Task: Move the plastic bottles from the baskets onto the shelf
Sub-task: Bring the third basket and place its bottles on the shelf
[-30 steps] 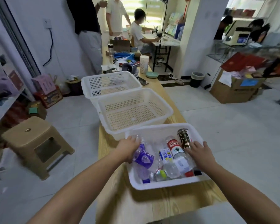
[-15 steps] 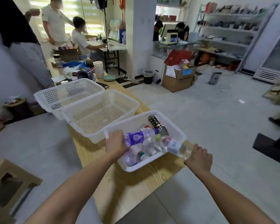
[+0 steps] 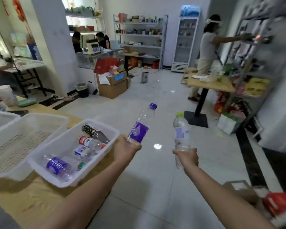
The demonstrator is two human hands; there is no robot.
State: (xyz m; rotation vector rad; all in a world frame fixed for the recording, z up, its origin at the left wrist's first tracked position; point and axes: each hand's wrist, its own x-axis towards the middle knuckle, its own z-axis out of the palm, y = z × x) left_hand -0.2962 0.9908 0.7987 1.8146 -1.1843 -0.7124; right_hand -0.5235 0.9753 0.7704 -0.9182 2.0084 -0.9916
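Left hand [image 3: 126, 150] curled round the base of a clear plastic bottle with purple label and purple cap [image 3: 139, 128]. The forearm reaches in from 7 o'clock, and the bottle is tilted with its cap toward 1 o'clock. Right hand [image 3: 186, 157] grips the lower part of a clear plastic bottle with pale label and lime-green cap [image 3: 181, 133]. That forearm comes in from 5 o'clock, and the bottle is near upright with its cap at 12. Both bottles are in the air over the grey tiled floor [image 3: 155, 187], near each other but not touching.

At 9 o'clock of the left hand, a white perforated plastic basket [image 3: 40, 167] sits on the light wooden worktop [image 3: 31, 195]. Bottles lie inside it: a purple-label one [image 3: 58, 166], a red-label one [image 3: 87, 141] and a dark patterned one [image 3: 91, 130]. A second white perforated basket [image 3: 23, 121] is just beside it at 10 o'clock. The metal shelf rack [image 3: 254, 63] is at 2 o'clock, well apart from both hands and blurred.
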